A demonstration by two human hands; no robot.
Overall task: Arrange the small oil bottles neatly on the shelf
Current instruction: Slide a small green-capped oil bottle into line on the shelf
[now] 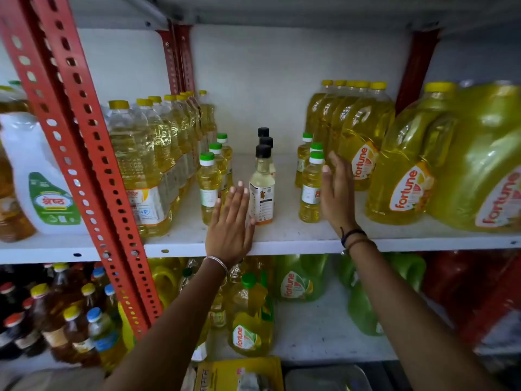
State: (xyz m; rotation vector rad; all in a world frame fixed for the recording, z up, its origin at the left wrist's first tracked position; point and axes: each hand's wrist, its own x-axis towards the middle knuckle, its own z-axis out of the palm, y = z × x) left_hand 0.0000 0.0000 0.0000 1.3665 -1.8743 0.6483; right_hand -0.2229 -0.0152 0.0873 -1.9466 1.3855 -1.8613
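Three rows of small oil bottles stand on the white shelf [287, 244]. The left row of green-capped bottles [209, 187] runs back from the front. In the middle stands a row of black-capped bottles [262, 190]. Another green-capped row [310, 190] stands to the right. My left hand [229, 227] is flat with fingers apart, between the left row and the front black-capped bottle, its thumb side touching that bottle's base. My right hand [337, 193] is open and upright, its palm against the right side of the front right bottle. Neither hand holds anything.
Tall yellow-capped oil bottles [146, 165] line the shelf's left side behind a red slotted upright [93, 165]. Large yellow Fortune jugs [400, 176] crowd the right. A white jug [36, 179] stands far left. The lower shelf holds several more bottles and jugs [248, 320].
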